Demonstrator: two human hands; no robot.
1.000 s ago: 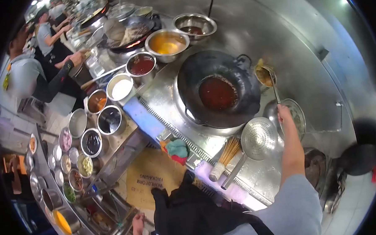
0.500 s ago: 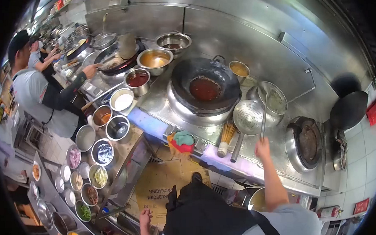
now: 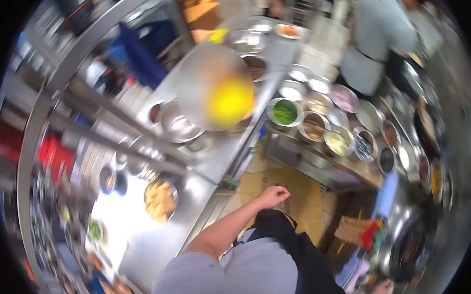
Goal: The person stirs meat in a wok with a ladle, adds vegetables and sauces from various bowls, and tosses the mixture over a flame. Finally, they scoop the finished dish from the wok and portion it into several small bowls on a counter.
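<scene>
My left hand [image 3: 274, 197] hangs in front of my body over the cardboard on the floor, its fingers curled in with nothing visible in them. My right hand [image 3: 382, 289] shows only partly at the bottom edge, smeared by motion. Its fingers and anything in them cannot be made out. Near it, the blurred dark wok [image 3: 408, 250] sits on the stove. The nearest things to my left hand are the cardboard [image 3: 306, 191] and my black apron [image 3: 314, 259]. A red and green cloth [image 3: 373, 235] lies by the stove's edge.
A stand holds several bowls, including chopped greens [image 3: 285, 111] and pale slices [image 3: 339, 141]. A steel counter [image 3: 145, 251] at left carries a bowl of yellowish pieces [image 3: 160, 201]. A blurred yellow-filled bowl [image 3: 228, 102] stands further up. A co-worker [image 3: 380, 30] stands at upper right.
My view has swung left, from the stove to the steel counter. The wok and bowls have shifted right in view. My right hand, earlier on a long-handled ladle, is now at the bottom edge.
</scene>
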